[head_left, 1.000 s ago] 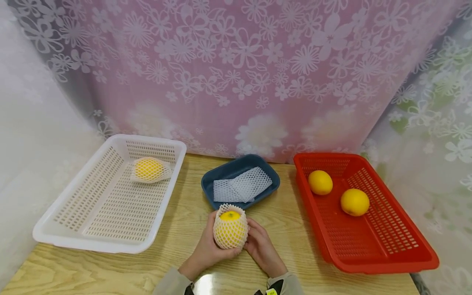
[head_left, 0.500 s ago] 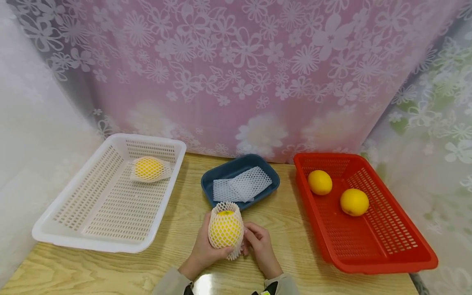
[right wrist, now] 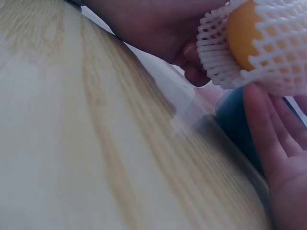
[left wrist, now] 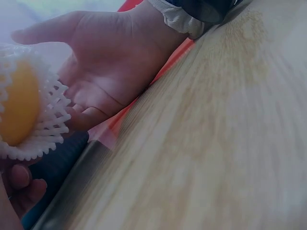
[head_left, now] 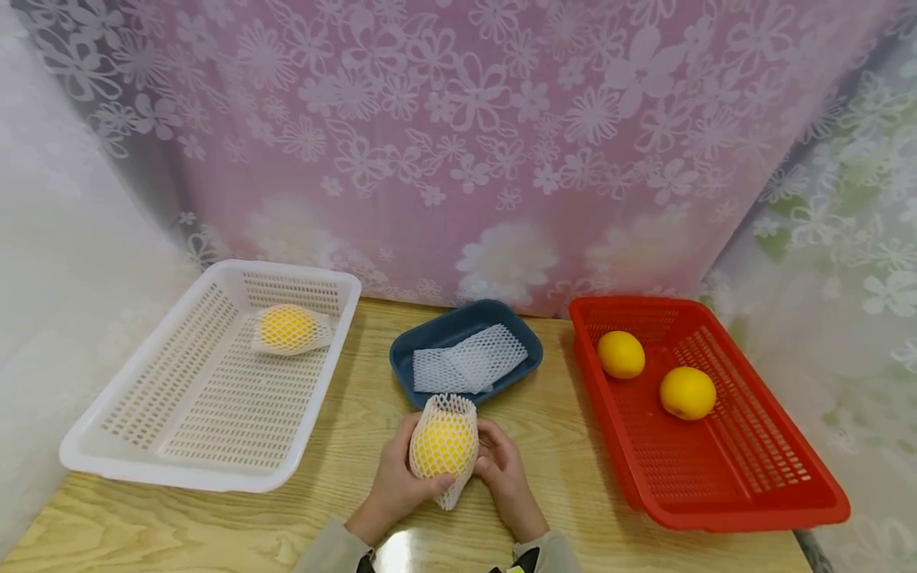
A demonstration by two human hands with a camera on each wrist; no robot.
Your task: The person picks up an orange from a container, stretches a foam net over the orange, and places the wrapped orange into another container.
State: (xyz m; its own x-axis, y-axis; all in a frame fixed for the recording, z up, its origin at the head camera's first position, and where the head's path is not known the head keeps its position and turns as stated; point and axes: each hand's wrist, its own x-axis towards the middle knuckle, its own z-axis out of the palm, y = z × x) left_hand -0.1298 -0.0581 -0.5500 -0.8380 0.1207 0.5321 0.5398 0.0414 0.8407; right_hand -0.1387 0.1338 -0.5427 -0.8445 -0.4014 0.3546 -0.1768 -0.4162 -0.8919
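A round yellow orange (head_left: 444,447) sits inside a white foam net sleeve (head_left: 451,403), held upright low over the front of the table. The sleeve extends past the fruit, open at the top and narrowing below. My left hand (head_left: 396,480) grips orange and sleeve from the left, thumb across the front. On the other side my right hand (head_left: 507,484) touches the sleeve. In the right wrist view its fingers (right wrist: 261,124) lie fairly straight under the net edge; the left wrist view shows its thumb stretched out. Part of the orange's bare skin shows through the sleeve's open end (left wrist: 53,117).
Behind the hands stands a dark blue tray (head_left: 408,338) with flat foam net sleeves (head_left: 469,358). A white basket (head_left: 86,450) on the left holds one netted orange (head_left: 288,329). The red basket (head_left: 745,517) on the right contains two bare oranges (head_left: 688,393).
The sleeve's lower end has come down below the orange, and its upper rim now stands above the fruit. Both hands stay near the same place, the right fingers having shifted along the net.
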